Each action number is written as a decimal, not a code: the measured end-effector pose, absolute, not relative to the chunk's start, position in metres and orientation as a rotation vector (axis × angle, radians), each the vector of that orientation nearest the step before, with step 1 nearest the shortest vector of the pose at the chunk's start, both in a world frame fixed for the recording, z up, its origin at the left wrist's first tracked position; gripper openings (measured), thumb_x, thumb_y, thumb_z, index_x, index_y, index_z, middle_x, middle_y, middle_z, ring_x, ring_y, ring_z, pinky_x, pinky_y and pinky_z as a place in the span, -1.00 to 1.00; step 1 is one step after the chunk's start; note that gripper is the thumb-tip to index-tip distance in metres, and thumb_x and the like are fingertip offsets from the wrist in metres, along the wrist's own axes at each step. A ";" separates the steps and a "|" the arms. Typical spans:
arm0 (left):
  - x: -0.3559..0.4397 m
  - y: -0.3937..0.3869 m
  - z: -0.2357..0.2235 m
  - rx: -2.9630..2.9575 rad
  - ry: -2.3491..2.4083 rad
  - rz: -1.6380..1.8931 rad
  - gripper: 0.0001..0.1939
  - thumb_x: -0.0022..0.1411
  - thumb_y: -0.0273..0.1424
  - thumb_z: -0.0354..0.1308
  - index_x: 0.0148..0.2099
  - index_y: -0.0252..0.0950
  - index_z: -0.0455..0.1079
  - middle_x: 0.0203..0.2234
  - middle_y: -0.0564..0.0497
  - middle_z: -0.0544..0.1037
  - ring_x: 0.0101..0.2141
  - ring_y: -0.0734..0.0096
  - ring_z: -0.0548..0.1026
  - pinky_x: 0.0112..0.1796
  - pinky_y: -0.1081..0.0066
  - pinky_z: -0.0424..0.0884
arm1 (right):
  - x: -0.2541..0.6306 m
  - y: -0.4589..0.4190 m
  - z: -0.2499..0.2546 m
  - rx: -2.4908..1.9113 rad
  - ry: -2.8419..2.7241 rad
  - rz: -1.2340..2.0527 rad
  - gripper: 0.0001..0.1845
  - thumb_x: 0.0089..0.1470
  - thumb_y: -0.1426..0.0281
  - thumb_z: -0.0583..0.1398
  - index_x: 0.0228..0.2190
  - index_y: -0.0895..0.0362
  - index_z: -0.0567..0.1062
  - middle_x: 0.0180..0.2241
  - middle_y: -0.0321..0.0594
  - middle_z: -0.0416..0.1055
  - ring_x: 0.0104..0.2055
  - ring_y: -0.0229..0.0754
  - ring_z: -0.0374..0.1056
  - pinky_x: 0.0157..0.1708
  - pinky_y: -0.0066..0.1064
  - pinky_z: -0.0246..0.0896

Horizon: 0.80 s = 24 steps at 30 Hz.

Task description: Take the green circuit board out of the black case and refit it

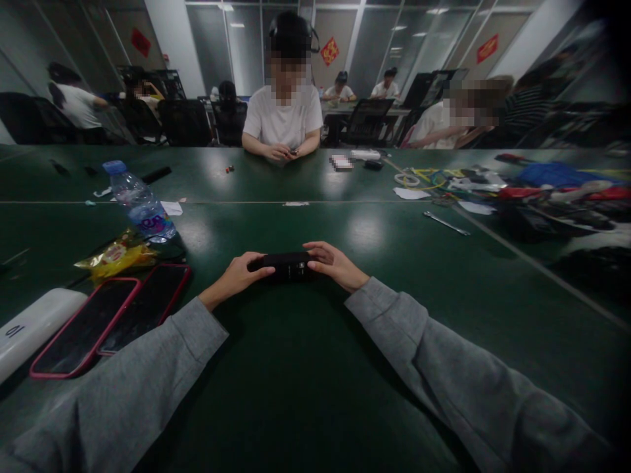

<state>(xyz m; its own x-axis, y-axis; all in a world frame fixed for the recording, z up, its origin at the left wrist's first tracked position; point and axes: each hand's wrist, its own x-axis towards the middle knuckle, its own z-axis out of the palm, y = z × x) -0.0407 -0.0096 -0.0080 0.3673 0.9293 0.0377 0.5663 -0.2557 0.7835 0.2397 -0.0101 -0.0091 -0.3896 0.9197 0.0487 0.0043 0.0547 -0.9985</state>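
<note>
A small black box-shaped thing (287, 266) with faint pale print is held between my two hands, at or just above the green table (296, 368). Its exact kind cannot be made out. My left hand (245, 271) grips the left end, thumb along the near face. At the right end my right hand (335, 265) has its thumb on the near side and its fingers curled over the top and behind. Both palms and the far side of the box are hidden. Grey sleeves cover both forearms.
To the left lie two red-edged phones (89, 328), a white power bank (34, 328), a yellow wrapper (116, 257) and a plastic bottle (140, 203). A wrench (446, 223) and a heap of cables (557, 190) are at right. Across the table sits a person (283, 118).
</note>
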 end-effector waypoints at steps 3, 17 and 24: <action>-0.040 -0.007 -0.011 1.953 1.327 0.662 -0.46 0.18 0.03 0.07 0.00 -0.29 0.43 -0.02 -0.18 0.47 -0.03 0.09 0.44 -0.01 0.13 0.35 | 0.239 -0.011 -0.009 -0.964 -1.594 1.415 -0.52 -0.04 0.25 0.33 -0.05 0.05 0.41 -0.10 -0.18 0.39 0.01 -0.08 0.34 0.10 -0.05 0.19; -0.034 -0.006 -0.018 2.141 1.399 0.822 -0.51 0.28 0.02 -0.06 -0.06 -0.25 0.43 -0.06 -0.09 0.49 0.05 0.15 0.31 0.08 0.10 0.23 | 0.234 -0.008 -0.012 -0.998 -1.733 1.274 -0.66 0.07 0.18 0.22 -0.15 0.10 0.42 -0.15 -0.17 0.41 -0.09 -0.12 0.36 -0.01 -0.12 0.26; -0.031 0.005 -0.024 2.055 1.475 0.780 -0.43 0.24 0.10 -0.08 0.00 -0.21 0.40 0.04 -0.12 0.42 0.13 0.02 0.20 0.13 -0.02 0.07 | 0.230 0.006 -0.019 -1.041 -1.798 1.172 -0.66 0.12 0.13 0.14 -0.14 0.06 0.41 -0.18 -0.21 0.40 -0.11 -0.10 0.32 -0.02 -0.12 0.21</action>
<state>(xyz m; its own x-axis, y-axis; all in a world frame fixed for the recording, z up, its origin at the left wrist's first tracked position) -0.0314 0.0049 -0.0239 0.2529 0.9532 0.1655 0.6735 -0.2962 0.6773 0.2305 0.0065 -0.0190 -0.3982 0.9055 0.1467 0.2311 0.2538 -0.9392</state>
